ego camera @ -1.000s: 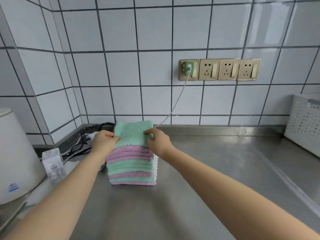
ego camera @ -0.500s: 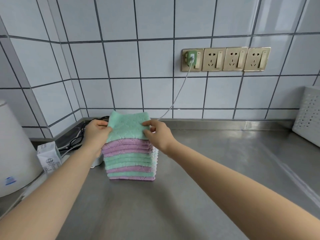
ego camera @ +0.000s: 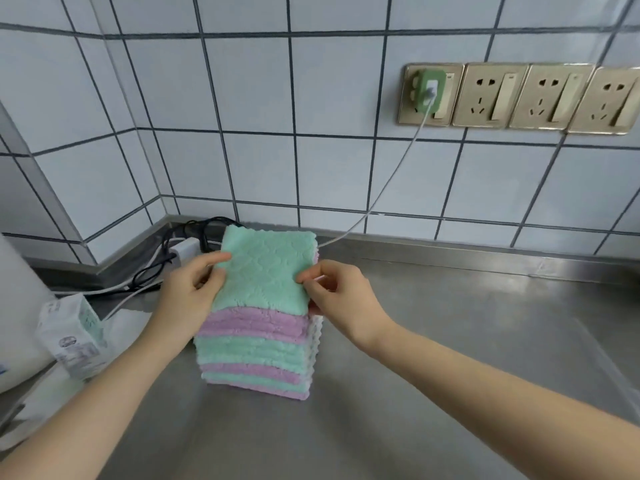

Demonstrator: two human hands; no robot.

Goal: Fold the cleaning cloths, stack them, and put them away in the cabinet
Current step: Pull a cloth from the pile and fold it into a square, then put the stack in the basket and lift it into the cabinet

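Note:
A stack of folded cleaning cloths (ego camera: pixel 256 348), green and purple layers, stands on the steel counter (ego camera: pixel 450 341) near the tiled corner. The top cloth (ego camera: pixel 266 271) is green with a quilted pattern. My left hand (ego camera: pixel 188 296) holds the stack's left side, thumb on the top cloth's left edge and fingers curled down the side. My right hand (ego camera: pixel 341 297) pinches the top cloth's right edge, fingers curled against the stack's right side. No cabinet is in view.
Behind the stack lie black and white cables and a white adapter (ego camera: pixel 183 252). A white cord runs to a green charger (ego camera: pixel 429 90) in a row of wall sockets. A small carton (ego camera: pixel 74 336) and a large white appliance (ego camera: pixel 17 317) stand at the left.
The view has shifted closer and leftward, so the white basket at the right is out of frame. Both hands stay at the stack's sides, gripping the top edges more from above.

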